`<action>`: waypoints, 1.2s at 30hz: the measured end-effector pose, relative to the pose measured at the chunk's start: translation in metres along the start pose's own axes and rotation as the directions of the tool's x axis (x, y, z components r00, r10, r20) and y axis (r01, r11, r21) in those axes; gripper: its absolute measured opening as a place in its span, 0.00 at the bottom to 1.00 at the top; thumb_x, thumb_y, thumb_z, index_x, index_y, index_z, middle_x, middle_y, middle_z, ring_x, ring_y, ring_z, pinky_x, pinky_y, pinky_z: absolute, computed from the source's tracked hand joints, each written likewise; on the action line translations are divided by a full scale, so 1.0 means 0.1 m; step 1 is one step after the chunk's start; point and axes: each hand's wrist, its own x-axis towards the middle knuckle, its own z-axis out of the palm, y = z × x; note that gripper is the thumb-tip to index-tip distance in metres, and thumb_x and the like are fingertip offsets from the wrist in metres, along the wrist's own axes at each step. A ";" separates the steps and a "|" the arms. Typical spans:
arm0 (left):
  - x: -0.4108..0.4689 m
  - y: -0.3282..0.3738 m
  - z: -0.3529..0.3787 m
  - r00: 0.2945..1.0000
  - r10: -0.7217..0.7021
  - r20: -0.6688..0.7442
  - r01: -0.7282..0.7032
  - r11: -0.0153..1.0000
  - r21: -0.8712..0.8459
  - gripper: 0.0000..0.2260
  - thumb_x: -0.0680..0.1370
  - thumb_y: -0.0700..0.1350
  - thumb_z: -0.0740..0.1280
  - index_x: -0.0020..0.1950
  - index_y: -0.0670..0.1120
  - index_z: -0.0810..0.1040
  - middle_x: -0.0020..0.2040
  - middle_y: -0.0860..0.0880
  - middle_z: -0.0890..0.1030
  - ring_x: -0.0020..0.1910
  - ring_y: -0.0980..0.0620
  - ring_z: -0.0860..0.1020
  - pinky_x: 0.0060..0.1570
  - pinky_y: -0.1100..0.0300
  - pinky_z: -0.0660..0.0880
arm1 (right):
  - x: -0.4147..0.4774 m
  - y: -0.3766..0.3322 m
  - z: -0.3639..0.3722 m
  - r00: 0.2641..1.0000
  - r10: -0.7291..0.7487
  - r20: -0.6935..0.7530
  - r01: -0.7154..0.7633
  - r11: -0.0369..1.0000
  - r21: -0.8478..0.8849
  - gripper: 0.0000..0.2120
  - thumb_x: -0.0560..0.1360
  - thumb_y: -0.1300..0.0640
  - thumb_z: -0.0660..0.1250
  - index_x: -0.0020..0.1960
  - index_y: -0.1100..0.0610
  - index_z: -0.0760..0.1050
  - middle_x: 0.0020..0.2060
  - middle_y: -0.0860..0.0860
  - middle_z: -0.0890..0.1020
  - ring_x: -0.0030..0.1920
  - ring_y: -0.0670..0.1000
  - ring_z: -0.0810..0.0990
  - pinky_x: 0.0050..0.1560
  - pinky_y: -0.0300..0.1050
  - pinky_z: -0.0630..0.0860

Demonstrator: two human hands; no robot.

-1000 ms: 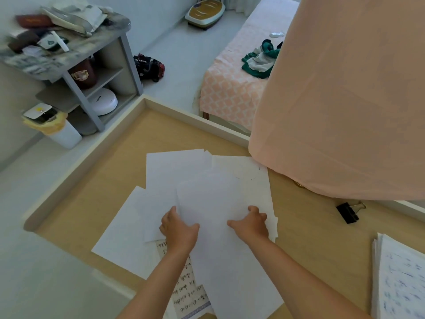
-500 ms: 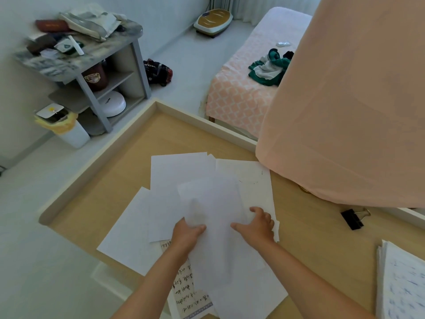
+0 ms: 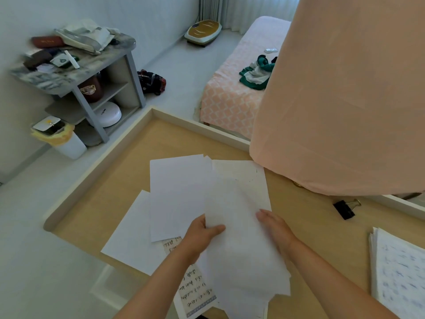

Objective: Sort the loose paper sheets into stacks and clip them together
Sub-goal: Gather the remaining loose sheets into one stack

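Observation:
Several loose white sheets (image 3: 177, 192) lie fanned out on the wooden table (image 3: 110, 187). My left hand (image 3: 199, 236) pinches the left edge of a blank sheet (image 3: 232, 217), thumb on top, and holds it lifted over the pile. My right hand (image 3: 274, 226) lies flat with straight fingers at that sheet's right edge. A handwritten sheet (image 3: 194, 288) sticks out beneath my left forearm. A black binder clip (image 3: 345, 209) rests on the table to the right. A stack of written pages (image 3: 400, 270) sits at the right edge.
A large peach cloth (image 3: 345, 100) hangs over the table's far right corner. Beyond the table stand a grey shelf unit (image 3: 92, 72) with clutter, a white bin (image 3: 59, 137), and a bed (image 3: 234, 88) with green clothing. The table's raised rim (image 3: 200, 127) borders the far side.
My left hand has lifted the top blank sheet and carried it rightward. My right hand has straightened its fingers and now lies along the sheet's right edge.

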 end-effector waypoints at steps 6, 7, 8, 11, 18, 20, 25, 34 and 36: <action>0.12 -0.24 -0.06 0.999 0.017 -0.030 -0.002 0.902 0.431 0.18 0.77 0.47 0.71 0.66 0.50 0.75 0.57 0.54 0.82 0.54 0.55 0.81 0.56 0.57 0.79 | -0.05 0.24 -0.36 0.981 -0.015 -0.195 -0.031 0.973 -0.229 0.13 0.73 0.64 0.74 0.57 0.60 0.81 0.49 0.54 0.86 0.45 0.52 0.86 0.45 0.47 0.82; 0.16 -0.24 -0.15 0.991 0.086 -0.101 -0.015 0.827 0.562 0.20 0.77 0.47 0.71 0.68 0.51 0.74 0.59 0.54 0.81 0.56 0.55 0.79 0.57 0.59 0.76 | -0.05 0.27 -0.45 0.963 -0.041 -0.267 -0.038 0.958 -0.283 0.12 0.73 0.64 0.74 0.55 0.61 0.81 0.49 0.55 0.86 0.45 0.53 0.85 0.48 0.49 0.81; 0.20 -0.22 -0.25 0.966 0.189 -0.177 -0.012 0.715 0.699 0.21 0.76 0.48 0.71 0.69 0.51 0.73 0.62 0.52 0.79 0.60 0.53 0.77 0.59 0.59 0.73 | -0.06 0.28 -0.51 0.947 -0.053 -0.318 -0.051 0.949 -0.310 0.11 0.72 0.64 0.74 0.54 0.61 0.81 0.48 0.54 0.85 0.44 0.53 0.84 0.48 0.49 0.81; 0.31 -0.15 -0.57 0.910 0.322 -0.260 0.129 0.378 0.917 0.38 0.72 0.58 0.73 0.77 0.50 0.62 0.77 0.47 0.63 0.75 0.45 0.60 0.70 0.50 0.63 | -0.10 0.28 -0.59 0.931 -0.071 -0.357 -0.045 0.951 -0.306 0.09 0.72 0.63 0.74 0.52 0.59 0.81 0.46 0.52 0.85 0.43 0.51 0.84 0.44 0.45 0.79; 0.41 -0.22 -0.65 0.959 0.178 -0.221 0.197 0.141 0.970 0.62 0.58 0.72 0.74 0.80 0.51 0.44 0.81 0.45 0.45 0.79 0.41 0.46 0.73 0.42 0.56 | -0.03 0.39 -0.10 0.956 -0.144 -0.255 -0.013 0.849 -0.528 0.13 0.68 0.49 0.75 0.51 0.50 0.79 0.50 0.49 0.82 0.51 0.53 0.80 0.53 0.49 0.79; 0.40 -0.28 -0.64 0.954 0.219 -0.204 0.179 0.130 0.975 0.59 0.60 0.72 0.73 0.81 0.51 0.46 0.81 0.47 0.48 0.79 0.42 0.49 0.73 0.44 0.59 | -0.01 0.45 0.08 0.960 -0.116 -0.254 -0.078 0.762 -0.643 0.29 0.67 0.43 0.75 0.64 0.50 0.72 0.62 0.50 0.72 0.65 0.55 0.68 0.62 0.46 0.70; 0.38 -0.33 -0.65 0.927 0.336 -0.164 0.108 0.180 0.978 0.46 0.68 0.65 0.73 0.78 0.48 0.59 0.72 0.47 0.66 0.70 0.45 0.63 0.63 0.52 0.70 | 0.04 0.40 0.37 0.944 -0.064 -0.323 -0.160 0.769 -0.619 0.38 0.68 0.46 0.76 0.72 0.52 0.62 0.64 0.54 0.69 0.63 0.56 0.72 0.54 0.46 0.75; 0.48 -0.11 -0.81 0.895 0.368 -0.251 0.148 0.285 0.947 0.33 0.76 0.56 0.69 0.77 0.49 0.62 0.73 0.46 0.66 0.71 0.44 0.62 0.65 0.51 0.66 | 0.20 0.07 0.16 0.945 -0.095 -0.313 -0.073 0.872 -0.485 0.24 0.74 0.60 0.72 0.67 0.63 0.73 0.60 0.56 0.79 0.55 0.56 0.78 0.58 0.49 0.76; 0.53 -0.03 -0.95 0.891 0.333 -0.308 0.234 0.245 0.941 0.42 0.73 0.62 0.71 0.79 0.49 0.56 0.79 0.45 0.57 0.77 0.43 0.55 0.70 0.48 0.62 | 0.26 -0.03 0.07 0.933 -0.132 -0.334 -0.028 0.901 -0.434 0.20 0.73 0.62 0.72 0.64 0.60 0.75 0.58 0.55 0.81 0.53 0.55 0.80 0.55 0.50 0.78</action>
